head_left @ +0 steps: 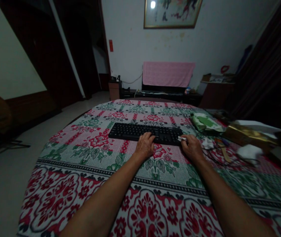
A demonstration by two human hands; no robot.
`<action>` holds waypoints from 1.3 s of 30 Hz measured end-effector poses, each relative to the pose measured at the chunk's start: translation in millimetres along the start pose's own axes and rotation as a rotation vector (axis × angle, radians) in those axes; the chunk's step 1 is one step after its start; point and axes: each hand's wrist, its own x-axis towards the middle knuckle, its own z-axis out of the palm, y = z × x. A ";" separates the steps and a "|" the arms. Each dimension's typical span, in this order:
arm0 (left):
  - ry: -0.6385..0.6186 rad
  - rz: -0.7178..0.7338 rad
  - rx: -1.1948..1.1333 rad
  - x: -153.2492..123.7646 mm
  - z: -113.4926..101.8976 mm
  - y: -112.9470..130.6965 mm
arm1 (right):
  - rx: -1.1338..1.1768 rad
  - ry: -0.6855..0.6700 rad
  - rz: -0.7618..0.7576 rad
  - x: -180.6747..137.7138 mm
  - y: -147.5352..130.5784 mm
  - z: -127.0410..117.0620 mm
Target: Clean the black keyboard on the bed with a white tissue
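- The black keyboard [145, 132] lies flat on the floral cloth [93, 154], in the middle of the scene, long side toward the person and within reach of both arms.
- The left hand [144, 146] rests palm-down on the keyboard's near edge, fingers loosely spread over the keys and gripping nothing. It seems to be pressing the board down to keep it from sliding.
- The right hand [192, 148] sits at the keyboard's right end, fingers pinched together on a white scrap [182, 138] whose tip touches the corner keys. Whether it is tissue or a swab cannot be told.
- Just right of that hand lie a crumpled white wad [207, 143] and a black cable [217, 159], both close enough to reach.
- Farther right are a green-and-white packet [204, 122] and a gold box [246, 135], apart from the keyboard.
- No brand shows on the keyboard, and the key legends are too small to read. The dark marks in the framed picture [171, 13] on the far wall are unreadable, as is the red tag [111, 45].
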 end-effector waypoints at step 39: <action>-0.207 -0.865 0.284 -75.0 -131.2 -100.6 | 0.456 -0.233 -0.016 -4.6 -205.0 64.9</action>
